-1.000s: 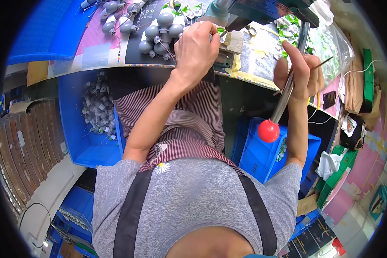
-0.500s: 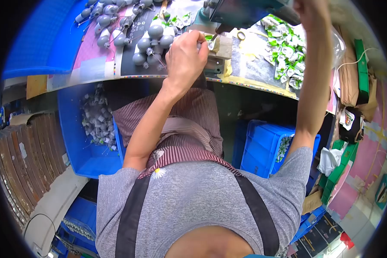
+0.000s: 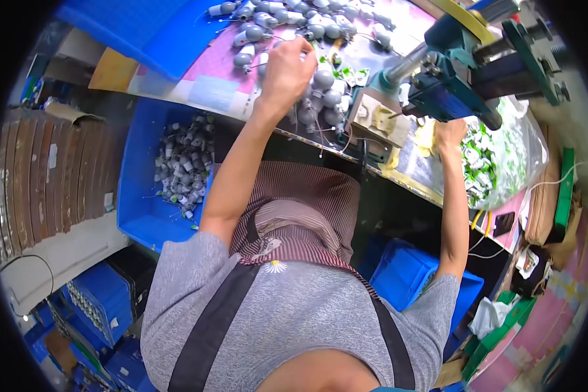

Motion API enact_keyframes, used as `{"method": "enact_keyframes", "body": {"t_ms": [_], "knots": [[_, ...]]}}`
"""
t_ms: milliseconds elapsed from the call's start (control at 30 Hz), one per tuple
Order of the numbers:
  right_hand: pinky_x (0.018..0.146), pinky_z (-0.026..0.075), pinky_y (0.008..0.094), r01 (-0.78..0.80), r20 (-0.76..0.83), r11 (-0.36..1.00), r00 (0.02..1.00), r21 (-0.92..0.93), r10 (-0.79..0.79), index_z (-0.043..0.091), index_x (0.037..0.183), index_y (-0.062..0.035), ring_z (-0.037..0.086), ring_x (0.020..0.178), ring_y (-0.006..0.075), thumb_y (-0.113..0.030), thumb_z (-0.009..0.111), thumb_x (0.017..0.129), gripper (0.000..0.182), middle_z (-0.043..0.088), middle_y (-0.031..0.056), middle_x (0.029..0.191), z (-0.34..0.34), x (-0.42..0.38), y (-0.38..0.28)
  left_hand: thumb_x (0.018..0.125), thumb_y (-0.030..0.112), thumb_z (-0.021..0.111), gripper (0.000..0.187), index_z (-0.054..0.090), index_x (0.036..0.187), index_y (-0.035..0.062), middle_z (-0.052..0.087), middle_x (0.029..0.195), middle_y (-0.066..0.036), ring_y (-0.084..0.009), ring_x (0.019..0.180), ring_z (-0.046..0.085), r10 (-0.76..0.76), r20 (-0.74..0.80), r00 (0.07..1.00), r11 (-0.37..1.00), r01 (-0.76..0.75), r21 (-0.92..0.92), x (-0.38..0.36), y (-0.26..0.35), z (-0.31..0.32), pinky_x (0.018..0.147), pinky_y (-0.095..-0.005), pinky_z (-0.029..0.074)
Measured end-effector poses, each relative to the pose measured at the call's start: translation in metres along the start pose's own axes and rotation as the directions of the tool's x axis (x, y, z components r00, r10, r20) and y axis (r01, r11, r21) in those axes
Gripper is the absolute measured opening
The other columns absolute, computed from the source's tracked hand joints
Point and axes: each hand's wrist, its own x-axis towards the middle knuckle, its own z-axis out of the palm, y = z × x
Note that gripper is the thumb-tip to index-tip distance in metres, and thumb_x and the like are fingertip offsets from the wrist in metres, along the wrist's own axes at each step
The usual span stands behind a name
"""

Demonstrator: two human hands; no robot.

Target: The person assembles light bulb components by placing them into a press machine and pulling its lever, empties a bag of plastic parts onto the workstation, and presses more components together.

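1. The left hand (image 3: 289,70) is over the table (image 3: 199,66), which has a pink covering on this side, among grey, rounded bulb-like pieces with white collars and thin wires (image 3: 251,32). Its fingers are bent and partly closed; whether they have hold of anything, I cannot tell.
2. Just to the right of that hand, a tight cluster of grey bulb-like pieces (image 3: 322,80) lies near the table's front edge, wires trailing over it.
3. Beside the cluster is a beige, block-shaped fixture (image 3: 380,121) with a hollow in its top, under the dark teal metal press (image 3: 456,68).
4. The right hand (image 3: 451,134) is beyond the fixture, just beside small green-and-white pieces (image 3: 480,157). The press partly hides its fingers, so I cannot tell how far open they are or what they hold.
5. A clear plastic bag (image 3: 526,147) lies against the green-and-white pieces.
6. Below the table's front edge, on the left, a blue plastic bin (image 3: 136,176) holds more grey-and-white pieces (image 3: 184,160).
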Motion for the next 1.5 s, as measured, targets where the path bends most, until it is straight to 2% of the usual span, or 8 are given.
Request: {"method": "enact_keyframes", "body": {"t_ms": [333, 533, 600, 767, 867, 1200, 1300, 1500], "knots": [[0.073, 0.056, 0.0513, -0.045, 0.053, 0.999, 0.998, -0.014, 0.046, 0.068, 0.075, 0.0044, 0.068, 0.076, 0.0408, -0.009, 0.062, 0.076, 0.015, 0.068, 0.0247, 0.082, -0.009, 0.0, 0.006, 0.081, 0.025, 0.072, 0.031, 0.069, 0.096, -0.0011, 0.071, 0.099, -0.024, -0.0406, 0.098, 0.069, -0.223, 0.363, 0.905, 0.81, -0.035, 0.585, 0.083, -0.057, 0.01, 0.082, -0.0508, 0.055], [0.067, 0.055, 0.0317, -0.269, 0.104, 0.536, 0.942, 0.8, 0.318, 0.069, 0.094, 0.0049, 0.068, 0.073, 0.0188, -0.007, 0.068, 0.092, 0.012, 0.067, 0.0112, 0.077, -0.049, -0.016, -0.025, 0.077, 0.033, 0.076, 0.039, 0.071, 0.099, 0.0023, 0.072, 0.099, -0.02, -0.0393, 0.099, 0.069, -0.123, 0.179, 0.976, 0.738, -0.03, 0.674, 0.084, -0.06, 0.006, 0.083, -0.0471, 0.055], [0.068, 0.051, 0.0229, -0.354, 0.247, 0.336, 0.914, 0.873, 0.322, 0.069, 0.106, 0.0024, 0.064, 0.075, 0.0093, -0.009, 0.065, 0.098, 0.015, 0.066, 0.0052, 0.08, -0.078, -0.035, -0.053, 0.085, 0.029, 0.078, 0.03, 0.063, 0.095, 0.0047, 0.065, 0.077, -0.008, -0.0145, 0.059, 0.061, 0.382, 0.02, 0.924, 0.779, -0.333, 0.531, 0.073, -0.106, 0.023, 0.053, -0.0289, 0.049], [0.068, 0.051, 0.0269, -0.09, -0.072, 0.606, 0.969, 0.79, 0.238, 0.07, 0.107, -0.0009, 0.064, 0.076, 0.0152, -0.002, 0.072, 0.089, 0.018, 0.067, 0.0095, 0.092, -0.104, -0.077, -0.123, 0.076, 0.022, 0.082, 0.036, 0.064, 0.098, 0.0002, 0.066, 0.071, -0.016, -0.036, 0.068, 0.065, -0.331, 0.34, 0.88, 0.894, 0.407, -0.186, 0.068, -0.056, -0.037, 0.065, -0.0435, 0.051], [0.073, 0.054, 0.034, -0.014, -0.131, 0.662, 0.977, 0.75, 0.17, 0.068, 0.102, -0.0018, 0.064, 0.079, 0.0228, 0.0, 0.074, 0.084, 0.019, 0.065, 0.0107, 0.1, -0.11, -0.08, -0.158, 0.091, 0.033, 0.07, 0.045, 0.063, 0.124, 0.0037, 0.073, 0.097, -0.01, -0.0194, 0.083, 0.069, -0.119, 0.221, 0.968, 0.812, -0.033, 0.583, 0.068, -0.048, -0.055, 0.074, -0.0343, 0.056], [0.07, 0.045, 0.0341, -0.142, -0.078, 0.653, 0.952, 0.744, 0.296, 0.064, 0.1, -0.0001, 0.057, 0.076, 0.0237, -0.014, 0.057, 0.096, 0.016, 0.062, 0.0103, 0.084, -0.104, -0.059, -0.111, 0.091, 0.021, 0.07, 0.023, 0.067, 0.105, 0.0022, 0.07, 0.093, -0.017, -0.0365, 0.09, 0.067, 0.504, -0.621, 0.6, 0.846, -0.2, 0.494, 0.05, -0.001, -0.057, 0.079, -0.0448, 0.052], [0.062, 0.042, 0.0214, -0.388, 0.267, 0.226, 0.864, 0.893, 0.426, 0.064, 0.101, 0.0, 0.052, 0.072, 0.0033, -0.022, 0.06, 0.101, 0.022, 0.061, -0.001, 0.082, -0.091, -0.045, -0.074, 0.092, 0.012, 0.066, 0.029, 0.062, 0.117, -0.0006, 0.066, 0.101, -0.023, -0.0362, 0.093, 0.065, 0.021, -0.06, 0.998, 0.513, -0.063, -0.856, 0.036, 0.009, -0.073, 0.085, -0.0442, 0.053], [0.056, 0.044, 0.0279, -0.452, 0.259, 0.437, 0.864, 0.778, 0.432, 0.069, 0.08, -0.0014, 0.055, 0.058, 0.0084, -0.028, 0.063, 0.1, 0.034, 0.064, 0.0037, 0.064, -0.047, -0.037, -0.043, 0.097, 0.015, 0.061, 0.029, 0.06, 0.122, -0.0008, 0.068, 0.094, -0.012, -0.0124, 0.069, 0.066, -0.073, 0.599, 0.797, 0.37, 0.58, -0.726, -0.029, 0.047, -0.012, 0.061, -0.0233, 0.055]]}}
